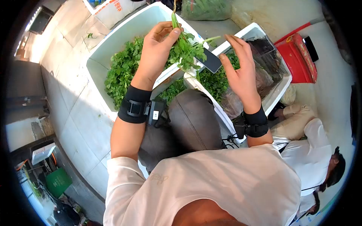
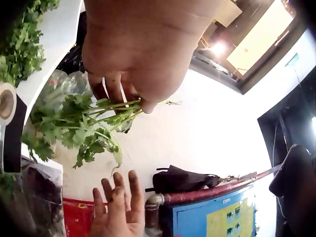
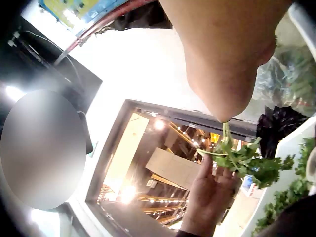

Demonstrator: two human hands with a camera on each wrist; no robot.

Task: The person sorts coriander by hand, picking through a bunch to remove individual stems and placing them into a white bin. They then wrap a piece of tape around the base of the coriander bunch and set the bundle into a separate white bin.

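My left hand (image 1: 160,43) pinches a small bunch of coriander (image 1: 184,47) by its stems, thumb against fingers. The leaves hang over the boxes, and one pale stalk sticks out sideways toward my right hand (image 1: 241,66). That hand is raised with its fingers mostly straight and parted. In the left wrist view, a thin root end of the coriander (image 2: 84,123) dangles just above the right fingertips (image 2: 132,177). A white foam box (image 1: 98,56) full of loose coriander (image 1: 124,67) lies below my left hand.
A second white foam box (image 1: 281,60) holds greens and plastic-wrapped stuff. A dark flat rectangular object (image 1: 211,62) rests between the boxes. To the right are a red container (image 1: 296,56) and a seated person (image 1: 309,139). A bag of greens (image 1: 205,9) lies behind.
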